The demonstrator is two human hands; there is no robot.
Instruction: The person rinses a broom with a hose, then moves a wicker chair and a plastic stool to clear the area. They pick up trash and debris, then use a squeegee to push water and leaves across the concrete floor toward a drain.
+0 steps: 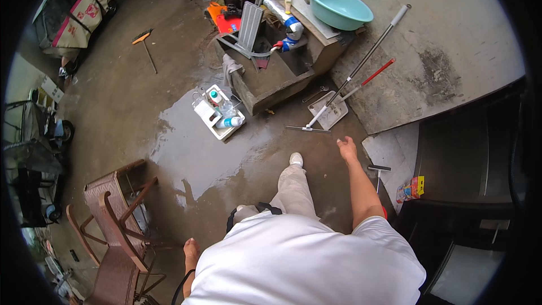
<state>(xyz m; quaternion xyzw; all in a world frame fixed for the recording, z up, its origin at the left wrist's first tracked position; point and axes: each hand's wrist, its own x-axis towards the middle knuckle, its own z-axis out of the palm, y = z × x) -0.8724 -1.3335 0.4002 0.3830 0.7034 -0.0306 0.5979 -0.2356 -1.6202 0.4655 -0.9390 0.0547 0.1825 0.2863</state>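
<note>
My right hand (347, 149) is held out over the wet floor with nothing in it, its fingers partly curled. Just beyond it, a long-handled floor squeegee (355, 70) leans on the wall beside a white dustpan (334, 112) with a red-tipped handle. Low at my left side hangs my left hand (192, 248), near a brown armchair (114, 195); how its fingers lie is hard to tell. Ahead stands a concrete sink (271, 89) with a grey cloth (230, 67) over its corner. A white crate (220, 133) holding bottles sits on the floor left of it.
A puddle (186, 135) spreads around the crate. A turquoise basin (338, 6) rests on the sink's side ledge. A broom (146, 46) lies on the floor at upper left. Parked vehicles line the left side. A small squeegee (379, 168) stands right of my right hand.
</note>
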